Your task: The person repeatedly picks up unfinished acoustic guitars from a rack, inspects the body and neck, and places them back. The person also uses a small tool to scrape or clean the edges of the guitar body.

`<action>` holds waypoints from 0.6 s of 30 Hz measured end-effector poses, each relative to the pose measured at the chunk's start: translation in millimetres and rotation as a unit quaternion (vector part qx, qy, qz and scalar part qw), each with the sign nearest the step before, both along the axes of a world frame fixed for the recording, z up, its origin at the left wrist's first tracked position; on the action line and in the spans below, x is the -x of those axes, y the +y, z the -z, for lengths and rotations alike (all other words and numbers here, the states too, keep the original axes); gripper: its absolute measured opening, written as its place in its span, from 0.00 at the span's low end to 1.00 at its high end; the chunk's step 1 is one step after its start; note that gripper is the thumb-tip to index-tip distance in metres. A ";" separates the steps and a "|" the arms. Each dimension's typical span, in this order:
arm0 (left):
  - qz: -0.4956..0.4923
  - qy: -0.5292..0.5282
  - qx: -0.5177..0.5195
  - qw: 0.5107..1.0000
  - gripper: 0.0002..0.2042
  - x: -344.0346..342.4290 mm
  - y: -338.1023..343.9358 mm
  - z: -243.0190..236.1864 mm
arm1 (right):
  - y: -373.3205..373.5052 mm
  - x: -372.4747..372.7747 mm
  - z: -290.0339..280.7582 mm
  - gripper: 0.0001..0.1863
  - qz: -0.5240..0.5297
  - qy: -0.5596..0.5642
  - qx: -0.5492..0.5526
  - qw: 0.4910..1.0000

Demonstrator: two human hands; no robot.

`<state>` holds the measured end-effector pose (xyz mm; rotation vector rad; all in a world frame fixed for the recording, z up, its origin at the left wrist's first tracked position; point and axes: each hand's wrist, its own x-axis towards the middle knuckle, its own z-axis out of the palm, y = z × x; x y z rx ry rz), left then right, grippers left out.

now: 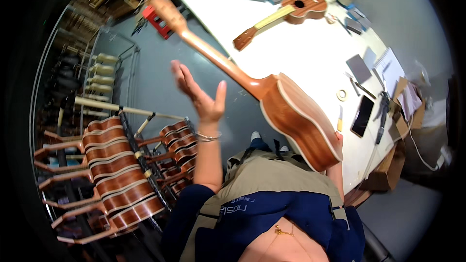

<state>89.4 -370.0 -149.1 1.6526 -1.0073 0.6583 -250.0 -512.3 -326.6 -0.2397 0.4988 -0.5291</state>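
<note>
A brown wooden ukulele [296, 121] is held up in front of me, its side turned toward me and its neck slanting to the upper left. My right hand [338, 138] grips the lower end of its body; most of those fingers are hidden behind the wood. Below the neck, my left hand [201, 94] is raised with fingers stretched and thumb apart, touching nothing; its fingertips are a little blurred. A second ukulele [306, 7], with a pale fingerboard and dark round sound hole, lies face up on the white table [291, 51].
At the left, a rack [128, 140] holds several ukulele bodies with necks. On the table's right lie a phone [362, 116], a small knife [340, 119], a tape roll [341, 95], a notebook [388, 70] and sanding pads [358, 69]. A red stool [158, 22] stands beyond the table's left edge.
</note>
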 end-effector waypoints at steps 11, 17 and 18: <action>0.248 -0.094 -0.599 0.755 0.16 -81.6 -35.6 11.1 | -69.9 -4.7 -100.1 0.45 0.025 0.152 0.295 0.943; 0.230 0.117 -0.519 0.815 0.17 -113.8 -78.4 88.7 | -88.3 -31.8 -68.0 0.26 0.174 0.081 0.165 0.967; 0.220 0.156 -0.495 0.826 0.17 -114.0 -92.3 93.3 | -81.3 -36.4 -63.7 0.25 0.178 0.124 0.164 0.962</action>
